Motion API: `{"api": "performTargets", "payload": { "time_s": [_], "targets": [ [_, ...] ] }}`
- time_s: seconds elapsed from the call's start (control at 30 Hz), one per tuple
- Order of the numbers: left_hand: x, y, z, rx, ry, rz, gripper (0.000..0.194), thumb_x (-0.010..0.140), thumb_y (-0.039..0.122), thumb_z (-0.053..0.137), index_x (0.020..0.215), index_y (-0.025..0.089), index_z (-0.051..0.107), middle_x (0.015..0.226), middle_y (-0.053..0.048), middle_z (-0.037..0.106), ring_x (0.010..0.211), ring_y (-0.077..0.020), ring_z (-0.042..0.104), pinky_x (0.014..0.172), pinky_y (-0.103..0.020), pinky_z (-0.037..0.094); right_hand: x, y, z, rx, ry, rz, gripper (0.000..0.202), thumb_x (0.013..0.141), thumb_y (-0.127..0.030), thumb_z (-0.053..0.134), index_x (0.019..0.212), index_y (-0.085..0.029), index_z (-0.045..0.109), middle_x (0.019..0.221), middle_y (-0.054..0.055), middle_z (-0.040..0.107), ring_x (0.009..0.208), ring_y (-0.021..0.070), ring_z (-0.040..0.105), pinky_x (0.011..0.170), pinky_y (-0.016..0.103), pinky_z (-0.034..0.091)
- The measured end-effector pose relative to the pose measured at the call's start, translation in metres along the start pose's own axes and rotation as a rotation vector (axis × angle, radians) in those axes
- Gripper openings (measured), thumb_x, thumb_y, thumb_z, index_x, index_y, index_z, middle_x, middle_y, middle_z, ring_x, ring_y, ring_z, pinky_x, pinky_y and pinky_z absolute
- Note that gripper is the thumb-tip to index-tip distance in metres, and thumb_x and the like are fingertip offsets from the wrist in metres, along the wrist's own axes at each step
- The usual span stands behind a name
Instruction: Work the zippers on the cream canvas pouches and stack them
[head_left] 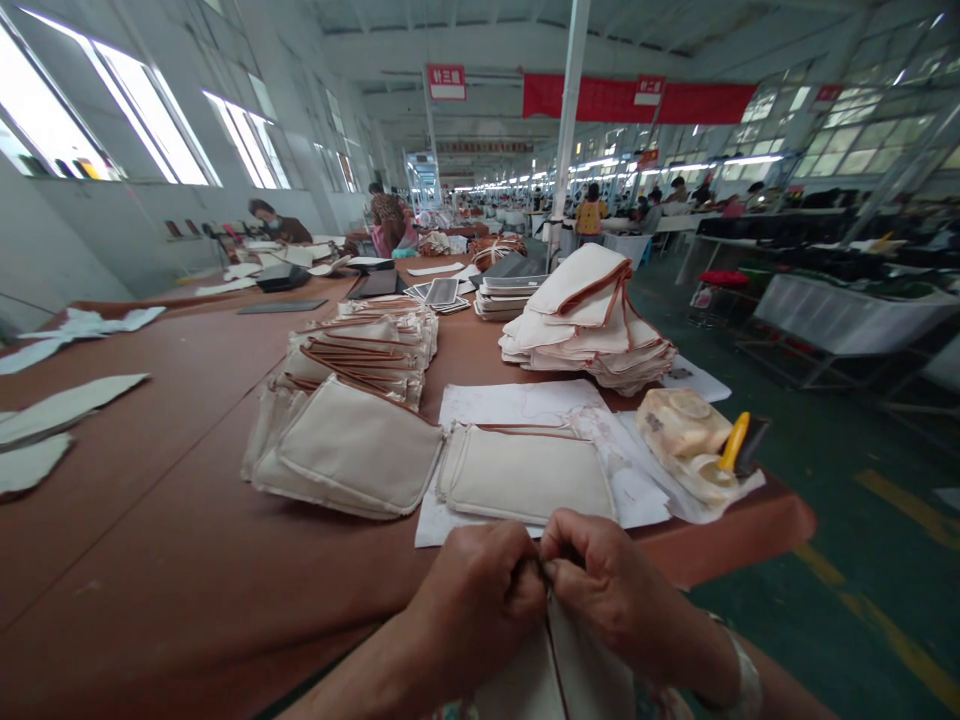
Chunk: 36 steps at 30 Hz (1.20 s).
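At the near table edge, my left hand (487,580) and my right hand (604,580) meet, fingers pinched together on the top of a cream fabric piece (517,675). A dark brown line runs down the middle of this piece, and its lower part leaves the view. Just beyond my hands lies a small stack of cream panels (532,475) with brown edging, resting on white paper (517,400). To its left, more cream panels (356,445) lean in an overlapping row.
A tall pile of brown-edged cream pieces (585,320) stands at the back right of the brown table (172,500). Near the right edge sit a plastic container (682,420) and a yellow-handled brush (735,440). Flat cream pieces (67,410) lie far left. Other people work farther off.
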<state>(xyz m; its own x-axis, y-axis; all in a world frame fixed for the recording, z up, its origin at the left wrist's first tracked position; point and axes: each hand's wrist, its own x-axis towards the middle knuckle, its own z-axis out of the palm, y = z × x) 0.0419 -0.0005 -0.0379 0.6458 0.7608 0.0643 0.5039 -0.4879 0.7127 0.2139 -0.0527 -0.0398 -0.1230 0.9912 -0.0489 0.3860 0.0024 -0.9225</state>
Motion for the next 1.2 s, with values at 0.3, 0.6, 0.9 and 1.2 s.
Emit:
{"api": "performTargets", "payload": {
  "time_s": [0.3,0.6,0.9,1.2],
  "targets": [
    [-0.004,-0.007,0.017,-0.928,-0.051,-0.336,0.015,0.072,0.029,0.057,0.068,0.014,0.056,0.058,-0.001,0.056,0.051,-0.0097,0.040,0.050,-0.022,0.028,0.001,0.026,0.015,0.834,-0.135,0.138,0.022,0.074,-0.033,0.064,0.076,-0.018,0.049,0.058,-0.006,0.043,0.049,0.0069,0.031,0.048,0.021,0.022],
    [-0.002,0.003,0.005,-0.482,0.064,-0.235,0.019,0.075,0.024,0.052,0.064,0.012,0.061,0.060,0.000,0.055,0.059,-0.0115,0.043,0.054,-0.021,0.032,-0.006,-0.012,-0.005,-0.147,0.089,-0.140,0.008,0.081,-0.019,0.056,0.074,-0.017,0.054,0.065,-0.003,0.049,0.059,0.0112,0.044,0.054,0.024,0.031],
    [-0.008,0.004,0.015,-0.182,0.243,-0.010,0.021,0.078,0.017,0.047,0.062,0.013,0.059,0.055,-0.001,0.056,0.051,-0.0099,0.047,0.051,-0.020,0.032,-0.006,-0.016,-0.002,-0.414,0.165,-0.202,0.011,0.076,-0.009,0.049,0.072,-0.017,0.055,0.068,0.001,0.056,0.062,0.0144,0.051,0.057,0.027,0.032],
    [-0.013,0.002,0.018,-0.550,0.133,-0.171,0.018,0.079,0.024,0.052,0.064,0.015,0.057,0.058,0.000,0.054,0.055,-0.0108,0.043,0.052,-0.020,0.034,0.006,0.025,0.021,0.945,-0.152,0.367,0.009,0.065,-0.026,0.055,0.069,-0.019,0.051,0.046,-0.009,0.037,0.037,0.0049,0.020,0.035,0.019,0.016]
  ]
}}
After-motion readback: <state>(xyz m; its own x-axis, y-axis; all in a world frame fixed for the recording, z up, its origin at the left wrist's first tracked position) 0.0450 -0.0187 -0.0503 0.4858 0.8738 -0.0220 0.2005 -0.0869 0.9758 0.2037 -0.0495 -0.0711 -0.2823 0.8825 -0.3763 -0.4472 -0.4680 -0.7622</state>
